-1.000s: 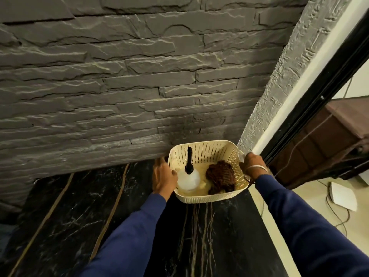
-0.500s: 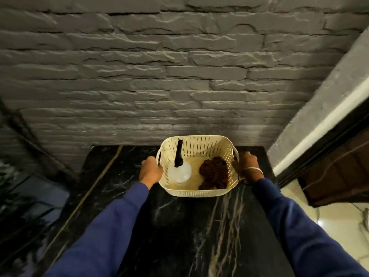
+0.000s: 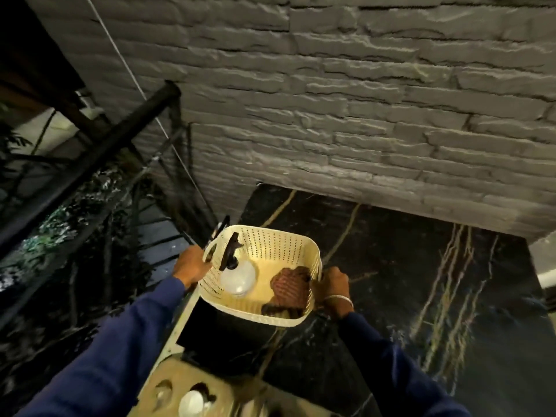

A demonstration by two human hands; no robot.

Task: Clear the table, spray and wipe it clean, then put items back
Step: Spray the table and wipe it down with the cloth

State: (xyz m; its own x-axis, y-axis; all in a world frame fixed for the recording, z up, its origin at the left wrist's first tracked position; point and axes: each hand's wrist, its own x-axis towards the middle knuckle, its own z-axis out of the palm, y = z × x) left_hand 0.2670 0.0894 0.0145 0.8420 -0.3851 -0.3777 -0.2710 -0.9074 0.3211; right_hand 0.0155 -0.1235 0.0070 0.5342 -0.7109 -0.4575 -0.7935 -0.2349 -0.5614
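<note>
Left hand (image 3: 192, 266) and right hand (image 3: 331, 281), clamped on opposite sides of the cream perforated plastic basket (image 3: 270, 245), should carry it level, lest the white spray bottle (image 3: 237, 276) inside tips.

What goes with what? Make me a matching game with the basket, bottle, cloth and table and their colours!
Things:
1 basket
2 bottle
3 cloth
4 table

Colours:
A brown
B black with pale veins
C cream
D white with a black top

Pairs: 1-C, 2-D, 3-A, 4-B
</note>
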